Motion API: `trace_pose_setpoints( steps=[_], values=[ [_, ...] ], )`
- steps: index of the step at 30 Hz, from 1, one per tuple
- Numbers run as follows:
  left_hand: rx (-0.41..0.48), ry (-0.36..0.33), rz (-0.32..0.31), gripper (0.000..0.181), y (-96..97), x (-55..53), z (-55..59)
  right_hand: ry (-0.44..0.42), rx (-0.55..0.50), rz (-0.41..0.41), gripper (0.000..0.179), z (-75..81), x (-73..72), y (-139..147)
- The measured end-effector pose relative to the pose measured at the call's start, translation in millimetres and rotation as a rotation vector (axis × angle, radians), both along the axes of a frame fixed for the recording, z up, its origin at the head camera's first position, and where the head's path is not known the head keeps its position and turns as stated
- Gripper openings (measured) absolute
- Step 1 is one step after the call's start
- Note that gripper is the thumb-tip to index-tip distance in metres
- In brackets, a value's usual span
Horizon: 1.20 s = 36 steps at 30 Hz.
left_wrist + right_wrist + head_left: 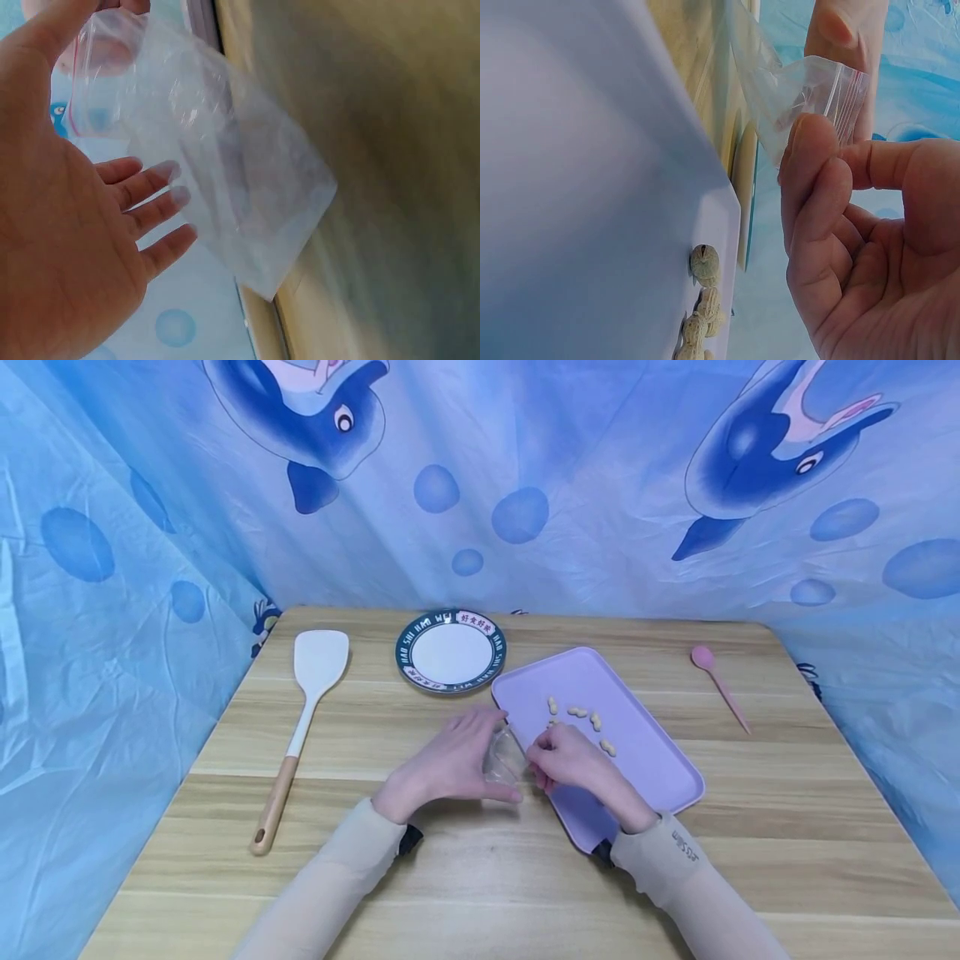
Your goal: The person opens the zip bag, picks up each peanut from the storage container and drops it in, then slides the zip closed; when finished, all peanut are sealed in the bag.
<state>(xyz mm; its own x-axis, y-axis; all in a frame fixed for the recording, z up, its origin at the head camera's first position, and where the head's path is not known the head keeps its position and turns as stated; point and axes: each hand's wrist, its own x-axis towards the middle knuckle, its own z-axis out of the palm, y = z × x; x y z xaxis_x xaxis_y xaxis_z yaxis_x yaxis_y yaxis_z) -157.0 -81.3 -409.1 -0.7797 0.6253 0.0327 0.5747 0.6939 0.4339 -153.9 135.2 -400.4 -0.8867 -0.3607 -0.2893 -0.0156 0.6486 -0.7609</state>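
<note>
A clear zip-lock bag with a red line along its mouth hangs between my two hands. My right hand pinches the bag near its zip end between thumb and fingers, over the left edge of the lilac tray. On the bag's other side, my left hand has its fingers spread and fairly straight; in the left wrist view their tips lie close to the plastic. Several peanuts in their shells lie on the tray just beyond my right hand.
A white plate with a dark patterned rim stands at the back, near the tray's corner. To the left lies a white spatula with a wooden handle. A small pink spoon lies on the right. Blue dolphin-print cloth hangs behind the table.
</note>
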Motion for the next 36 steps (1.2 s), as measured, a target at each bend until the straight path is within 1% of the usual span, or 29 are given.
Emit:
trace_pose_setpoints(
  steps=[5,11,20,24,27,33,36],
  values=[
    [-0.013,-0.021,-0.005,0.112,2.2,-0.3,-2.7,-0.015,-0.019,0.007,0.026,-1.0,0.4,-1],
    [0.009,-0.038,-0.02,0.1,1.9,-1.8,-4.2,-0.018,-0.02,0.025,0.027,-1.3,0.7,-1],
    [-0.01,-0.043,-0.011,0.096,-1.2,-2.2,-1.9,-0.018,-0.01,0.044,0.03,-0.1,0.8,0],
    [-0.027,-0.041,-0.01,0.094,-2.4,-2.9,-3.1,0.005,-0.008,0.054,0.031,2.6,0.5,2],
    [-0.024,-0.041,-0.009,0.093,-2.9,-3.7,-4.0,0.036,-0.009,0.059,0.03,7.2,-0.8,7],
    [-0.027,-0.029,-0.005,0.094,-3.8,-6.1,-5.4,0.067,-0.107,0.061,0.023,17.2,-8.5,22],
    [-0.033,-0.029,-0.001,0.095,-4.6,-6.3,-6.3,0.103,-0.136,0.071,0.02,21.6,-14.4,34]
  ],
)
